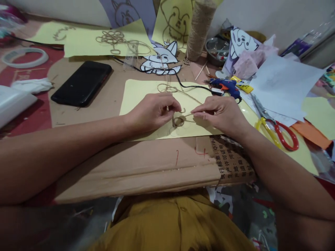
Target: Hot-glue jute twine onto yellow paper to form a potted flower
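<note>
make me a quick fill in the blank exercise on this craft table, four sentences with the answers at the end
The right hand pinches a strand of twine above a paper sheet coloured ____.
The scissors have one yellow handle and one ____ handle.
The black phone lies nearer the ____ hand than the other.
The glue gun beyond the right hand has a body that is mostly ____.

Missing words: yellow; red; left; blue

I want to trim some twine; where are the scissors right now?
In the head view, the scissors lie toward the right side, to the right of the right hand, their blade tips near the blue glue gun.
</note>
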The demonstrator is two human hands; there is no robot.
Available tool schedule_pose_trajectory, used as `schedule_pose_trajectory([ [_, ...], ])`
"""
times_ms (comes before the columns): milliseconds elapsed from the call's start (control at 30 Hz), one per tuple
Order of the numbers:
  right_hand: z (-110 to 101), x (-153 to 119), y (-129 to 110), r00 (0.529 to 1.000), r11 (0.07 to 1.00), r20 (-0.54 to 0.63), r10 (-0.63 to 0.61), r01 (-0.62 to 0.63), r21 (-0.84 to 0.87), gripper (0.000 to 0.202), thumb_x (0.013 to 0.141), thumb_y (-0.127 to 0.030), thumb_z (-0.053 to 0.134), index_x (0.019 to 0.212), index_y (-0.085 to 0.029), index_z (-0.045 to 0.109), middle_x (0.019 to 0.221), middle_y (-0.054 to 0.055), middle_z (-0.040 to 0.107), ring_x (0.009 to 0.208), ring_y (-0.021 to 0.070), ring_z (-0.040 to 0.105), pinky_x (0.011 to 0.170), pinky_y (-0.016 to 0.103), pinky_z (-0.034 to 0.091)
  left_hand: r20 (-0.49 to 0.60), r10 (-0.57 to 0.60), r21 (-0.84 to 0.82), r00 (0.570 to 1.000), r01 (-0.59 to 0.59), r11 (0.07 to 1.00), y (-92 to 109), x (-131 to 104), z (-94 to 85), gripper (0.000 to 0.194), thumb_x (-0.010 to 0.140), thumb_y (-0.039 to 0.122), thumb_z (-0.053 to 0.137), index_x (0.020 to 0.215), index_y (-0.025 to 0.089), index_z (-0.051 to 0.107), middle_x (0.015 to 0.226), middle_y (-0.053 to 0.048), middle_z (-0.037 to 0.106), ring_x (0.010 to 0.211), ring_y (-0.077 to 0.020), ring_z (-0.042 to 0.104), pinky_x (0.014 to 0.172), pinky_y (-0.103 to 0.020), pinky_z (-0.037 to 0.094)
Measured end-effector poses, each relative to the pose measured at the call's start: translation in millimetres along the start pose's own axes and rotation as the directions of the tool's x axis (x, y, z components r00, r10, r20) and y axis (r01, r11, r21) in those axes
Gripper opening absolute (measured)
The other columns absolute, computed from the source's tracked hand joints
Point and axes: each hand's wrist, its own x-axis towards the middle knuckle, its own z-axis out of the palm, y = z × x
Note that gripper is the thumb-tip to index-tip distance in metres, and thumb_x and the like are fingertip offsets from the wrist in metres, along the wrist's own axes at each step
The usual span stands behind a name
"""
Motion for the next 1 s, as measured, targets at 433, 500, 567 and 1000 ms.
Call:
schedule_pose_trajectory([
  [433,-1.9,-1.4,-2.9,1.000,0.998,0.028,0.010,-0.008,-0.066,0.015,0.084,-0.021,0.074,0.087,-0.023,0.089,0.076,0.002,0.080,0.068,0.0159,0.065,0.065,0.030,0.046,0.111,0.168,0.005,0.980,-0.169,0.986,0.6,-6.4,-5.0,0.030,0.087,0.005,0.056,0.098,0.018,0.082,0.102,-0.009,0.078,0.094,-0.0195,0.074,0.081,-0.029,0.058],
  [500,-1.7,-1.1,-2.4,1.000,0.997,0.023,0.008,-0.006,-0.074,0.015,0.084,-0.021,0.074,0.085,-0.022,0.089,0.075,0.002,0.080,0.067,0.0155,0.064,0.064,0.030,0.046,0.128,0.195,0.015,0.972,-0.199,0.980,1.1,-7.1,-4.9,0.029,0.090,0.007,0.057,0.098,0.018,0.082,0.102,-0.009,0.078,0.095,-0.0203,0.073,0.083,-0.031,0.058],
  [567,-1.6,-1.0,-2.2,1.000,0.997,0.029,0.004,-0.002,-0.077,0.014,0.084,-0.020,0.075,0.085,-0.022,0.088,0.075,0.003,0.080,0.067,0.0156,0.065,0.063,0.030,0.045,0.139,0.223,0.027,0.965,-0.229,0.973,1.2,-7.3,-4.6,0.027,0.091,0.009,0.058,0.099,0.020,0.081,0.102,-0.008,0.077,0.096,-0.0208,0.072,0.083,-0.032,0.057],
  [1000,-2.5,-1.0,-5.2,0.991,0.993,0.126,0.037,-0.022,-0.119,0.015,0.084,-0.016,0.073,0.087,-0.020,0.088,0.081,0.005,0.081,0.074,0.0185,0.069,0.070,0.032,0.047,0.191,0.275,0.109,0.942,-0.299,0.948,0.6,-4.3,-2.3,0.027,0.095,0.011,0.058,0.108,0.019,0.080,0.104,-0.009,0.077,0.093,-0.0212,0.068,0.082,-0.033,0.055],
])
